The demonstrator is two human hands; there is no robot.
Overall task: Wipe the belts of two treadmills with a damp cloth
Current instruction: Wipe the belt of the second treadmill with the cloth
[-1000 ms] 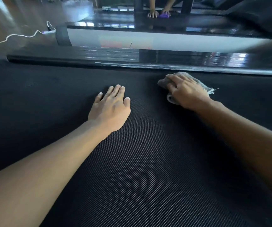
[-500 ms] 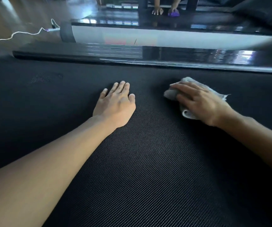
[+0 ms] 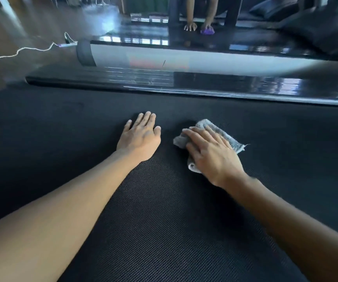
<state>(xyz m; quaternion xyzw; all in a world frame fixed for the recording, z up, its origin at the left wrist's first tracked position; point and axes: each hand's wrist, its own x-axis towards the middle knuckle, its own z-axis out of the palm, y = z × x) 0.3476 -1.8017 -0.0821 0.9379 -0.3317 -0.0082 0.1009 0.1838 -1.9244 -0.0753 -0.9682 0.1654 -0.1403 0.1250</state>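
Note:
The black textured treadmill belt [image 3: 164,231] fills the lower view. My left hand [image 3: 140,137] rests flat on it, fingers straight and pointing away from me. Just to its right, my right hand [image 3: 213,155] presses a crumpled grey cloth [image 3: 233,142] onto the belt with straight, spread fingers. Cloth edges stick out beyond the fingers and near the wrist. A second treadmill [image 3: 184,60] with a white side panel lies beyond.
A glossy black side rail [image 3: 204,84] borders the belt's far edge. On the far treadmill another person's hands [image 3: 190,27] rest beside a purple cloth [image 3: 207,31]. A white cable [image 3: 27,50] trails across the brown floor at upper left.
My right hand has slid the cloth toward me along the belt, ending closer to my left hand. My left hand has stayed planted in the same spot.

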